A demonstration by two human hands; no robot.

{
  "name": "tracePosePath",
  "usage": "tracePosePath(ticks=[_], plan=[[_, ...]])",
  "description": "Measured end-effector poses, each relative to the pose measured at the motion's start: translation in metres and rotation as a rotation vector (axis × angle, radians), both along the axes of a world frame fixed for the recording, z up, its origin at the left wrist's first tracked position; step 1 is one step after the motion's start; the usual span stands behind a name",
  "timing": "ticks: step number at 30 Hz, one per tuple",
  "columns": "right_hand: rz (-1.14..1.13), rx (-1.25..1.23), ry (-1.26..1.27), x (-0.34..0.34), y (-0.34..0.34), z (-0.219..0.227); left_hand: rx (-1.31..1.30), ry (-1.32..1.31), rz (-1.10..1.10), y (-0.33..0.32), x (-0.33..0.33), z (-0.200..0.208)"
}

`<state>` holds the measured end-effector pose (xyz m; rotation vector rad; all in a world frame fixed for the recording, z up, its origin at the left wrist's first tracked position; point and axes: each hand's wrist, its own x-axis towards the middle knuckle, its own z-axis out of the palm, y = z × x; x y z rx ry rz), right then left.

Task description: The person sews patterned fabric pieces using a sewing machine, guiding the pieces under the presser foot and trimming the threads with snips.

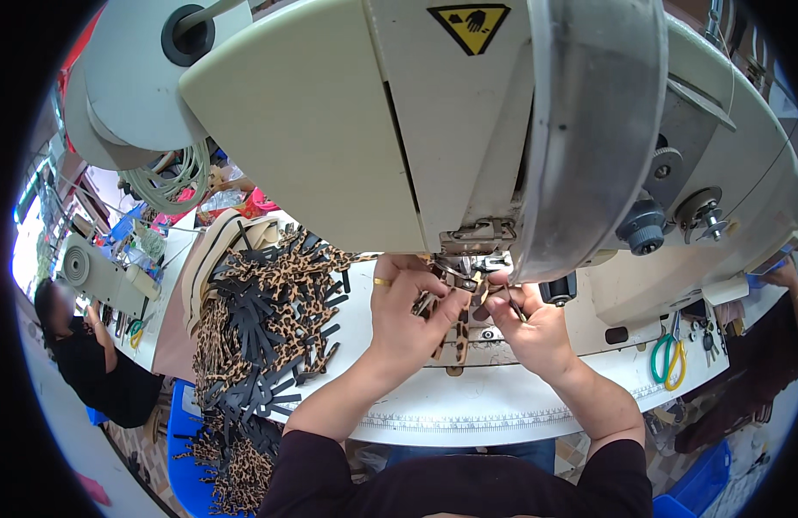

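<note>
Both hands are at the needle area of a large cream sewing machine (304,129), close under its presser foot (458,269). My left hand (408,315), with a ring on one finger, is closed, thumb and fingers pinching a narrow leopard-print strap (462,338) whose end hangs toward me. Opposite it, my right hand (530,328) is closed too, fingertips pressed together beside the foot. A small dark, thin piece shows at its fingers; I cannot make out what it is. The fingers partly hide the needle and the work.
A heap of leopard-print and black straps (269,319) lies left, spilling toward a blue bin (185,449). Scissors (668,358) with green and yellow handles lie right, near keys (708,338). A ruler strip (468,420) follows the table's front edge. People sit at both sides.
</note>
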<state>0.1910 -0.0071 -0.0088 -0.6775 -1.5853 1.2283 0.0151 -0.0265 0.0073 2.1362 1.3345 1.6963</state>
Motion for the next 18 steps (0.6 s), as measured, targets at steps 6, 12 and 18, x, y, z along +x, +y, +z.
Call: tracePosePath(ticks=[6, 12, 18], plan=[[0.049, -0.025, 0.05, 0.003, 0.003, -0.002, 0.195, 0.534, 0.193, -0.009, 0.012, -0.004], [-0.027, 0.057, 0.083, 0.006, 0.003, 0.004, 0.296, 0.481, 0.082, 0.002, -0.003, -0.003], [-0.037, 0.067, 0.041, 0.008, 0.007, 0.0, 0.275, 0.372, -0.08, 0.024, -0.019, -0.017]])
